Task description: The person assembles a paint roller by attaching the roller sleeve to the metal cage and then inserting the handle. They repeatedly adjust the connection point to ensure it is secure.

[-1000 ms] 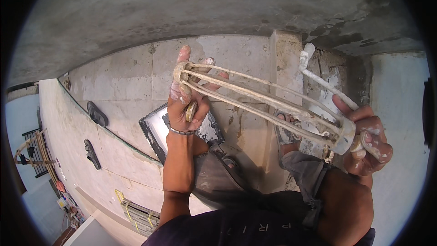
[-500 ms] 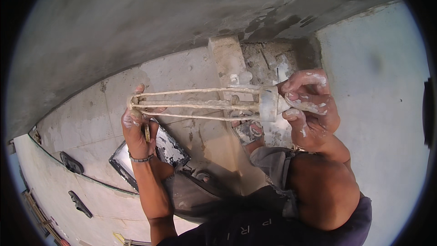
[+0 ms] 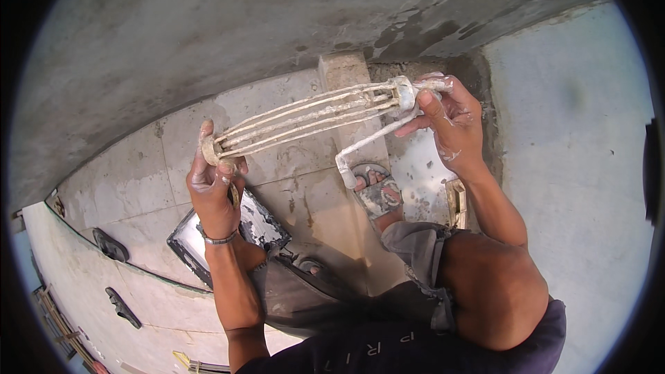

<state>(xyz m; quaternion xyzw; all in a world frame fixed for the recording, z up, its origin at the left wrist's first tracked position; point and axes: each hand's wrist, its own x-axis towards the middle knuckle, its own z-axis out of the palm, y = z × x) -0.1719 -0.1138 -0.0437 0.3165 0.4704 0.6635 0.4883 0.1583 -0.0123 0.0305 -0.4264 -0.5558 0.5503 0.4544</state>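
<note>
A paint roller's wire cage frame (image 3: pixel 298 122), crusted with pale dried material, stretches between my hands and tilts up to the right. My left hand (image 3: pixel 213 197) is closed on its round left end cap, fingers and thumb around it. A small brownish piece (image 3: pixel 235 196) shows by the left fingers; its kind is unclear. My right hand (image 3: pixel 454 125), smeared white, pinches the frame just past the right end collar (image 3: pixel 403 93). From there a bent, white-coated rod (image 3: pixel 367 140) runs down and left, ending in a short crook above my sandalled foot.
A black-edged tray (image 3: pixel 181 242) smeared with white lies beneath my left forearm. A concrete ledge (image 3: pixel 346 73) runs below the frame. A grey wall (image 3: pixel 208 34) rises ahead, and a pale wall (image 3: pixel 568 166) stands at right. Two dark sandals (image 3: pixel 111 245) lie far left.
The frame's right end has risen and moved farther away, so it now slants. My right hand has shifted its grip, and the bent rod has come into view.
</note>
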